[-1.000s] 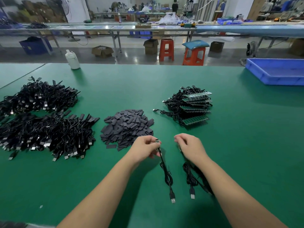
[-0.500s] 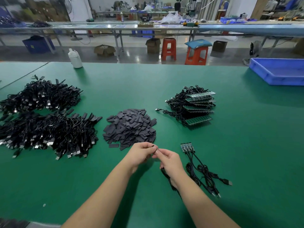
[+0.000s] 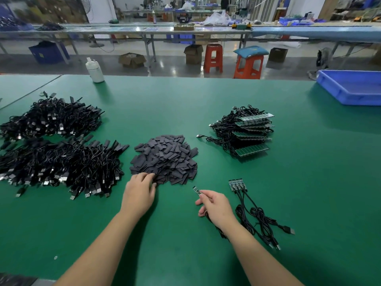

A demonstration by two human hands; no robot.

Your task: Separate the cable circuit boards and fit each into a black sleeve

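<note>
I read the left hand [image 3: 140, 193] as lying on the near edge of the pile of black sleeves [image 3: 165, 159], mid-worktop; its fingers [image 3: 147, 176] are curled down into the sleeves, but I cannot tell whether they have one clamped. The right hand [image 3: 215, 205] sits just right of it, near the front edge, with thumb and forefinger pinched on a single circuit board [image 3: 196, 190]. The board's free end points up and left. Its black cable [image 3: 218, 230] runs back under the palm and wrist.

Just right of that hand lies a joined strip of boards [image 3: 237, 184] flat on the green worktop [image 3: 309, 182], with its cables [image 3: 259, 221] trailing toward the front edge and ending in USB plugs.

Farther back on the right is a stack of unseparated board strips [image 3: 247, 135] with tangled leads. Along the left side I note two heaps of black cables [image 3: 55, 145]. A white bottle [image 3: 94, 70] stands at the far edge, and a blue tray [image 3: 350, 87] sits at the far right corner.
</note>
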